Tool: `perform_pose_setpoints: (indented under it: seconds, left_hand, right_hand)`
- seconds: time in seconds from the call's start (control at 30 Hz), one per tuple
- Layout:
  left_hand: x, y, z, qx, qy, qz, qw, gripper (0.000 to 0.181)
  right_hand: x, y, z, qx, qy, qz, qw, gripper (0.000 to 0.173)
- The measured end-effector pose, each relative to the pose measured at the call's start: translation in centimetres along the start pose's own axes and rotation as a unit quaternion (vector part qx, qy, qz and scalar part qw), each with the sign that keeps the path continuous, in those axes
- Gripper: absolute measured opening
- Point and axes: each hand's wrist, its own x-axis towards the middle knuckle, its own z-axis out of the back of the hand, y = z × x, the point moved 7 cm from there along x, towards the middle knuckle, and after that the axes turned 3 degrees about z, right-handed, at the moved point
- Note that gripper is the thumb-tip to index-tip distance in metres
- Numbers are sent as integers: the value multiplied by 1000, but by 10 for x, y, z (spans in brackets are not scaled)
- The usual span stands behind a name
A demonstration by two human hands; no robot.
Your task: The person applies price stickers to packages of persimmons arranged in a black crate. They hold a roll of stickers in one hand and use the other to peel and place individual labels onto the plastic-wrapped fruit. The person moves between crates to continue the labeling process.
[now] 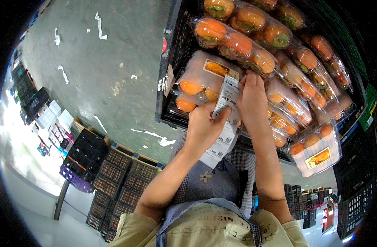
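Observation:
A long strip of white printed labels [224, 123] is pinched between the thumb and fingers of my left hand [207, 122]. Its lower end hangs over my apron, and its upper end lies across a clear plastic pack of persimmons [196, 72]. That pack bears a picture label [222, 68] and rests on another pack inside a black plastic crate [173, 66]. My right hand [252, 92] is at the strip's top right edge, its fingers bent close together; whether they grip the strip or press on the pack is hidden.
More persimmon packs [262, 61] lean in rows across the crate. One labelled pack [316, 149] sits tilted at its near right corner. Paper scraps [99, 26] litter the green floor [129, 46]. Stacked black crates [123, 179] stand on pallets at lower left.

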Motion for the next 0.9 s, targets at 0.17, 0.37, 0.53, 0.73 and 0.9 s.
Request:
perform_pose_setpoints:
  seconds: [0.17,0.37,0.53,0.73,0.9]
  left_hand:
    - [2,3,0,8,-20,-9,1000,21]
    - [2,3,3,19,-34,-25,999,21]
    - [-1,6,5,-54,-37,-31,997,22]
    - [-6,10,9,28,-19,11,999,22]
    - [-28,10,27,-65,-28,33,997,24]
  right_hand:
    - [4,-5,-8,-20,33,3,999,15]
    - [6,-4,-14,-44,83,-2,996,30]
    - [5,4,-4,-39,43,0,998,44]
    - [-18,21,28,75,-44,91,992,25]
    - [-35,27,51,99,-90,139,981,27]
